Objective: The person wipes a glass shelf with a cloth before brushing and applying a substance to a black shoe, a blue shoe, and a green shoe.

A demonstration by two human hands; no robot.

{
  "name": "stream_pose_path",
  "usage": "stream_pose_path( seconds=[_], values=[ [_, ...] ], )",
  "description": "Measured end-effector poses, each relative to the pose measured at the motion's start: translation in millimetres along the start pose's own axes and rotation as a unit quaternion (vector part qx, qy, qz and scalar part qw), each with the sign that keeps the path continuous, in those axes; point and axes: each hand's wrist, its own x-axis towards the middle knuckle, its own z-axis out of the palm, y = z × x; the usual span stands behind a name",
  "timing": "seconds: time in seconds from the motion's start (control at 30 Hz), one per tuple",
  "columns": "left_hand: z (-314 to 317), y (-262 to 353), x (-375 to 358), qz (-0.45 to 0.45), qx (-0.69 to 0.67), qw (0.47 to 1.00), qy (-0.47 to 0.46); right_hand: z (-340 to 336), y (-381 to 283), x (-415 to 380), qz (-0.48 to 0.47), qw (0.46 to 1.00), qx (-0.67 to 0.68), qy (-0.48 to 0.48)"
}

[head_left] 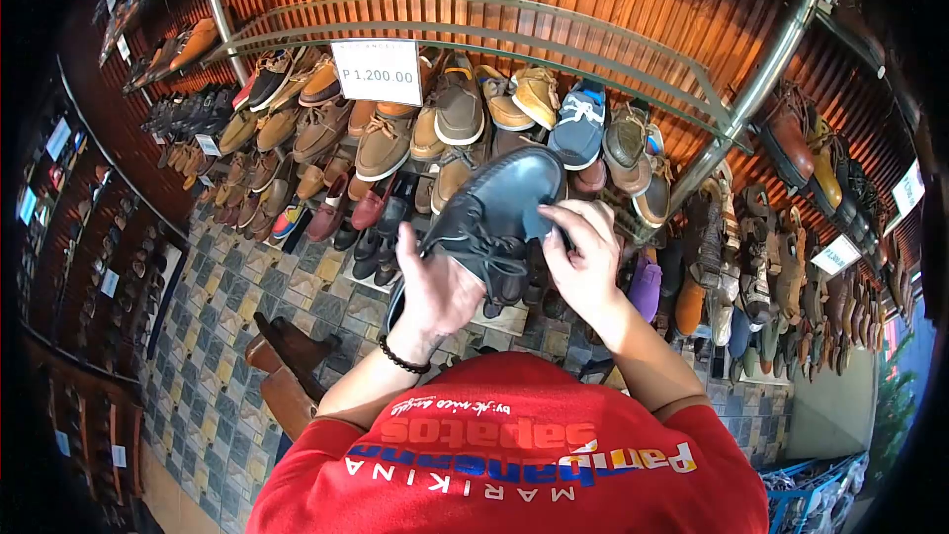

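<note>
A black lace-up leather shoe (509, 193) is held up in front of me, its toe pointing away and to the right. My left hand (440, 292), with a dark beaded bracelet (403, 358) at the wrist, supports it from the heel end; the palm faces up, the thumb stands out to the left, and the fingers are hidden by the shoe. Black laces (484, 247) lie tied across the top. At the shoe's right side, my right hand (585, 247) has curled fingers, with thumb and index close together by the leather. I cannot tell what is pinched there.
Racks of shoes (381, 143) line the wall ahead, with a price sign (377, 72) above them. More shoes (761, 257) fill the right side. Brown boots (287, 361) are on the tiled floor (237, 307) at lower left. A metal post (756, 104) slants at upper right. A blue basket (816, 494) stands at lower right.
</note>
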Motion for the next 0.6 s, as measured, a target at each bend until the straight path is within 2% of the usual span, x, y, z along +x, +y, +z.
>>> stream_pose_path(
  seconds=[0.03, 0.07, 0.1, 0.17, 0.27, 0.3, 0.33, 0.37, 0.4, 0.43, 0.5, 0.6],
  values=[
    [2.9, -4.6, 0.7, 0.008, 0.030, 0.999, 0.014, 0.0, -12.3, 8.1, -0.011, 0.999, 0.032, 0.023],
    [-3.0, -11.4, 1.5, 0.005, 0.063, 0.998, 0.026, 0.2, -24.6, 13.3, -0.072, 0.996, 0.044, -0.034],
    [-8.2, -9.4, -3.1, -0.031, 0.117, 0.992, 0.013, 2.1, -32.5, 13.9, -0.130, 0.982, 0.041, -0.131],
    [-9.0, -6.8, -4.9, -0.014, 0.141, 0.990, -0.010, 7.8, -27.6, 0.7, -0.178, 0.970, 0.005, -0.163],
    [-14.4, -9.0, -2.4, 0.001, 0.199, 0.980, -0.001, -9.1, -15.9, 10.6, -0.144, 0.969, -0.054, -0.196],
    [-30.7, -12.2, 1.3, -0.045, 0.039, 0.992, -0.108, -9.7, -17.9, 14.9, -0.144, 0.976, -0.057, -0.154],
    [-50.4, -16.3, 5.5, -0.090, -0.124, 0.965, -0.212, -9.0, -26.6, 19.6, -0.145, 0.978, -0.042, -0.145],
    [-34.6, -10.8, -0.7, -0.056, -0.023, 0.988, -0.141, -4.8, -36.3, 22.8, -0.146, 0.979, -0.027, -0.136],
    [-18.7, -5.3, -6.9, -0.037, 0.090, 0.993, -0.064, 2.4, -41.2, 15.3, -0.175, 0.962, -0.069, -0.198],
    [-2.6, 0.2, -13.2, -0.035, 0.194, 0.980, 0.014, 12.3, -40.2, 3.5, -0.183, 0.967, -0.034, -0.173],
    [-2.3, 2.0, -7.2, -0.010, 0.086, 0.995, -0.056, 6.3, -30.9, -5.2, -0.202, 0.953, -0.070, -0.215],
    [-12.3, -0.5, -8.0, -0.001, 0.080, 0.995, -0.052, 2.6, -32.8, -3.5, -0.188, 0.942, -0.115, -0.254]
  ],
)
